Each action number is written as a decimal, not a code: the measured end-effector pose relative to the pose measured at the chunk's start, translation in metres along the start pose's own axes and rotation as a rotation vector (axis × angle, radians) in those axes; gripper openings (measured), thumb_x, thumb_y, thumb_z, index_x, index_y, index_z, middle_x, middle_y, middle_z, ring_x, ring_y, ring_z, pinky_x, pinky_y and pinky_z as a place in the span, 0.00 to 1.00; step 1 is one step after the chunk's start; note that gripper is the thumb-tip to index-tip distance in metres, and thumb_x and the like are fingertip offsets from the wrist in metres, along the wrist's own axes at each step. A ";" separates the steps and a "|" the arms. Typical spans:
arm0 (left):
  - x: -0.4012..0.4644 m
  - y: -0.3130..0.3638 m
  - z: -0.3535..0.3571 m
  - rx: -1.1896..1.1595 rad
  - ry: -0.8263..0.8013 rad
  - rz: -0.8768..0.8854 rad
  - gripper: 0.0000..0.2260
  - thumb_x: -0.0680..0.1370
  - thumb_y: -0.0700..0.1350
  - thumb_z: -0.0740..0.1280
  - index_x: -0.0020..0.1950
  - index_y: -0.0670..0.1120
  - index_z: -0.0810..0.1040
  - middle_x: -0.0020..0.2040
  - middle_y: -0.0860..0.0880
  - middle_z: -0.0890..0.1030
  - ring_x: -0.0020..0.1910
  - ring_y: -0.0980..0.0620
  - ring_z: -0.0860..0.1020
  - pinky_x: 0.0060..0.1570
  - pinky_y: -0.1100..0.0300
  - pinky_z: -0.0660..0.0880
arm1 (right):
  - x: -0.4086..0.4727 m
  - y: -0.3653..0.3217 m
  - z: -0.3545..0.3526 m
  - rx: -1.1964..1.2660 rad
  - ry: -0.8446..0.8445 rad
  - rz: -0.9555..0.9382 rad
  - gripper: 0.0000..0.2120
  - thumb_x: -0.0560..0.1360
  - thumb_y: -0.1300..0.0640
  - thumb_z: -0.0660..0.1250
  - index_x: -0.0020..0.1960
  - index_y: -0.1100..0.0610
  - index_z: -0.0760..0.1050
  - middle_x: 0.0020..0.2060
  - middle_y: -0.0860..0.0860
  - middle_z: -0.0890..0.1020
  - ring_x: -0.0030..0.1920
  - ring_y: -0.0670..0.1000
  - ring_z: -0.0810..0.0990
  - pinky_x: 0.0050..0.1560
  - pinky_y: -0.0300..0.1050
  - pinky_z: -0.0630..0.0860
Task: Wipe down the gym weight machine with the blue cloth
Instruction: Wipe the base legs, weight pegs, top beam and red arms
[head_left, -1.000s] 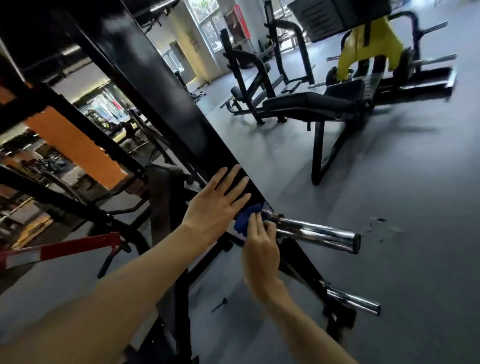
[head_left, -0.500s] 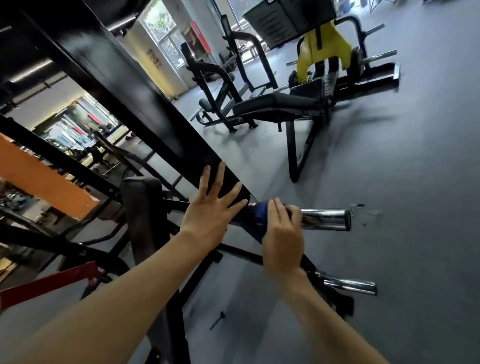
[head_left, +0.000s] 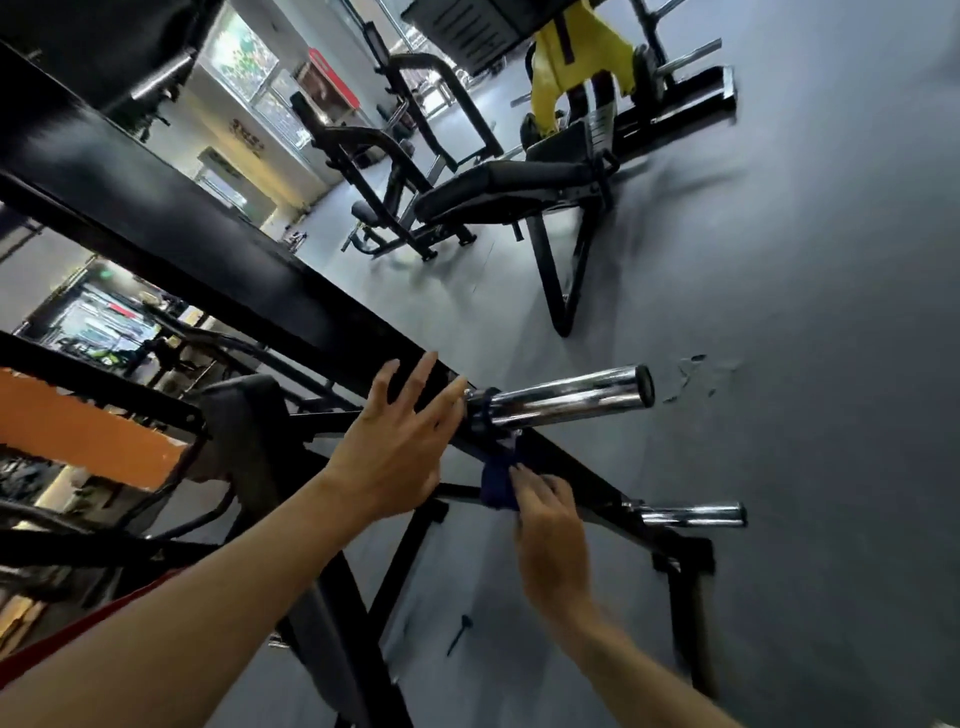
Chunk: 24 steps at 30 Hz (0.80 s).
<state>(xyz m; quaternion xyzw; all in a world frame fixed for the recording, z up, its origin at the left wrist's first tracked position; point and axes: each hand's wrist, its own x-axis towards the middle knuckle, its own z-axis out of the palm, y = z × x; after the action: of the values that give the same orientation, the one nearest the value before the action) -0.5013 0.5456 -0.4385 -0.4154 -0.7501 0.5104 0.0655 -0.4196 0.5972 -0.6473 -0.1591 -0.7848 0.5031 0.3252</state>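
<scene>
Left hand (head_left: 395, 452) spread flat against the black frame (head_left: 249, 280); right hand (head_left: 550, 525) pinches the blue cloth (head_left: 496, 480) onto the frame below the chrome peg (head_left: 561, 400). Wall lettering too blurred to read.

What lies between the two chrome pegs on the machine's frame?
In the head view, the right hand presses the blue cloth on the black frame between upper peg and lower peg.

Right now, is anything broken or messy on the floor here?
Yes. The gray floor has a scuffed, torn-looking patch just past the end of the chrome peg. A small dark object also lies loose on the floor under the frame; too blurred to identify.
</scene>
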 end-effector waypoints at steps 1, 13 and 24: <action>-0.002 0.007 0.005 -0.006 0.029 0.072 0.31 0.71 0.52 0.70 0.72 0.46 0.71 0.80 0.41 0.62 0.79 0.29 0.54 0.71 0.31 0.54 | -0.006 0.007 0.004 0.089 0.012 0.135 0.26 0.69 0.75 0.72 0.65 0.62 0.78 0.53 0.57 0.83 0.54 0.56 0.80 0.50 0.46 0.82; 0.002 0.057 0.033 0.161 -0.060 -0.033 0.38 0.78 0.50 0.61 0.83 0.53 0.44 0.79 0.41 0.29 0.72 0.25 0.27 0.72 0.29 0.38 | 0.057 0.058 0.064 0.274 0.098 0.258 0.18 0.74 0.63 0.59 0.60 0.63 0.80 0.55 0.57 0.84 0.58 0.58 0.81 0.59 0.47 0.75; 0.003 0.060 0.028 0.130 -0.043 -0.065 0.36 0.77 0.54 0.62 0.83 0.48 0.53 0.80 0.42 0.33 0.76 0.26 0.33 0.74 0.30 0.40 | 0.081 0.060 0.063 0.335 0.008 0.320 0.15 0.69 0.77 0.58 0.40 0.59 0.74 0.37 0.53 0.76 0.42 0.57 0.76 0.40 0.44 0.65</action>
<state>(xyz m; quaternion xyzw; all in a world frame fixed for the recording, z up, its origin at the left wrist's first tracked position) -0.4841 0.5363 -0.5020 -0.3749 -0.7297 0.5643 0.0927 -0.5259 0.6273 -0.6898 -0.2274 -0.6537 0.6709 0.2663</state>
